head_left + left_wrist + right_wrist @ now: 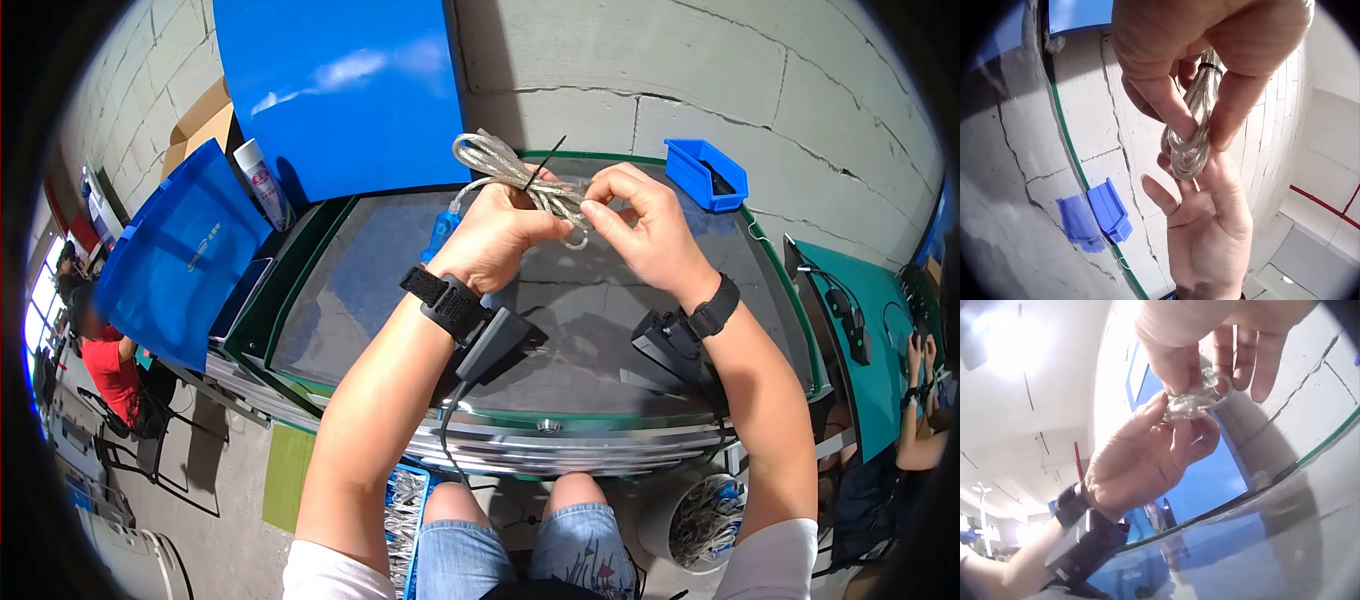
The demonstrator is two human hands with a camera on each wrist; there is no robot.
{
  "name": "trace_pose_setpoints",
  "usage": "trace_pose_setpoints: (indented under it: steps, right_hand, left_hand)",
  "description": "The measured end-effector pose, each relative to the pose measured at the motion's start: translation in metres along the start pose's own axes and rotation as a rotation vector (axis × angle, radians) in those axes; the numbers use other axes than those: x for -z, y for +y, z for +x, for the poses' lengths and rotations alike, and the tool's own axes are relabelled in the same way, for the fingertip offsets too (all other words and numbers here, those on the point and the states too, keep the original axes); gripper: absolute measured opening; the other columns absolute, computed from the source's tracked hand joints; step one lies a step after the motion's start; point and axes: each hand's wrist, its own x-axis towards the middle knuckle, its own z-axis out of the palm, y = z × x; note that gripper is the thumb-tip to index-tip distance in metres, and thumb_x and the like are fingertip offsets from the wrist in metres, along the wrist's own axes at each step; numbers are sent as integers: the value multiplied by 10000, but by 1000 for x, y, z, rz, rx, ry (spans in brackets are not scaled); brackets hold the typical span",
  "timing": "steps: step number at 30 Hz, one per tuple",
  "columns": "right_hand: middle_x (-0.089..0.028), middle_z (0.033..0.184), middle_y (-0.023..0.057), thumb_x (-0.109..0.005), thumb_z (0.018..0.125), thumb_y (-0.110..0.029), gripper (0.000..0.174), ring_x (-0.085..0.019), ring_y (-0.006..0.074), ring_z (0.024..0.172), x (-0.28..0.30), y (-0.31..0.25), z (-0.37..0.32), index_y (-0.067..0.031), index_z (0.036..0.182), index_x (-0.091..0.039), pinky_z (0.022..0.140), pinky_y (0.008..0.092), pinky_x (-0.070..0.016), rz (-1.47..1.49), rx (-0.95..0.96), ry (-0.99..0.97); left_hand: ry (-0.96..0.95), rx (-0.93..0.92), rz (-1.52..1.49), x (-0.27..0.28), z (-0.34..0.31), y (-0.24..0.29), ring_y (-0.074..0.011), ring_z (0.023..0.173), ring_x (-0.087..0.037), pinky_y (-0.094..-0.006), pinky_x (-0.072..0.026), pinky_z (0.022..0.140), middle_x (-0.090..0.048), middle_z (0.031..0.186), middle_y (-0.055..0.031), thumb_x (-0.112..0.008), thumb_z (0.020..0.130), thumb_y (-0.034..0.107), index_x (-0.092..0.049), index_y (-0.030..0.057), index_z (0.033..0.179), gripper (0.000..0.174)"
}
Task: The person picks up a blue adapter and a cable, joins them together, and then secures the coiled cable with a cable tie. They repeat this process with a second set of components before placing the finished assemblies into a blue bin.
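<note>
Over table (590,300), grips (500,235) (648,228) pinch cable (495,158), logo (205,250) unclear

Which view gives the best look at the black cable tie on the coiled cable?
The head view: the black cable tie sticks up from the coiled cable, held between the left hand and right hand. The left wrist view shows only a black band round the coil; the right wrist view shows none of it.
</note>
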Motion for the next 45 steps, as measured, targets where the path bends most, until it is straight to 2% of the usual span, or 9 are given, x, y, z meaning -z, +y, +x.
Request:
trace_pose_setpoints:
  steps: [2,9,17,26,32,36,39,41,45]
  right_hand:
    - [-553,837,72,-617,807,-102,118,-585,158,710,-3,0,0,0,825,-561,584,247,-496,-121,151,23]
    - [-529,868,69,-583,799,-61,59,-577,169,780,-4,-3,-1,-18,817,-547,606,277,-489,-41,84,27]
    - [-516,1019,69,-578,780,4,149,-579,182,838,2,-10,-2,-41,915,-621,664,277,-491,19,214,-67]
    - [-559,846,80,-545,804,33,136,-576,192,763,3,-1,-1,-23,929,-546,660,277,-468,78,157,-52]
    - [-552,915,84,-510,797,68,145,-562,199,768,8,2,0,-18,902,-561,654,283,-461,48,221,-133]
    - [-545,943,79,-536,790,45,133,-561,187,812,11,-1,1,-28,893,-578,680,286,-467,18,291,-143]
    - [-545,954,73,-588,778,3,125,-561,180,848,12,-11,-1,-36,897,-587,719,282,-472,14,179,-168]
    - [-547,983,68,-625,774,-41,146,-564,170,856,9,-8,1,-46,914,-586,735,278,-476,-39,317,-137]
    - [-551,1005,65,-595,809,-38,145,-564,146,853,14,-8,0,-52,952,-574,733,263,-480,-87,285,-179]
  left_hand:
    - [-1,60,-115,2,-1,1,-141,871,-590,-279,-494,817,-576,974,-61,-644,692,-57,-449,20,1060,423]
    - [-8,110,-87,0,-1,1,-139,818,-608,-268,-513,776,-575,944,-55,-633,699,-43,-439,16,1055,409]
    - [-12,78,-150,3,0,1,-145,793,-616,-270,-519,758,-577,915,-61,-612,704,-54,-461,15,1031,366]
    - [-48,90,-105,-1,-6,9,-158,807,-616,-281,-507,776,-587,935,-69,-646,692,-64,-461,3,1056,414]
    - [-99,80,-86,1,-5,8,-164,827,-618,-289,-492,811,-592,940,-73,-674,709,-39,-476,6,1056,402]
    - [-104,76,-99,3,-4,6,-167,841,-619,-291,-492,818,-593,940,-73,-690,725,-5,-477,7,1064,400]
    - [-121,70,-137,5,-3,4,-169,841,-620,-297,-494,825,-595,949,-77,-702,738,29,-472,6,1080,413]
    - [-121,45,-167,5,-3,6,-170,831,-621,-298,-501,822,-599,951,-83,-705,742,39,-475,3,1085,414]
    - [-119,54,-182,7,-3,7,-171,828,-619,-297,-507,816,-603,950,-91,-697,745,32,-482,-2,1086,404]
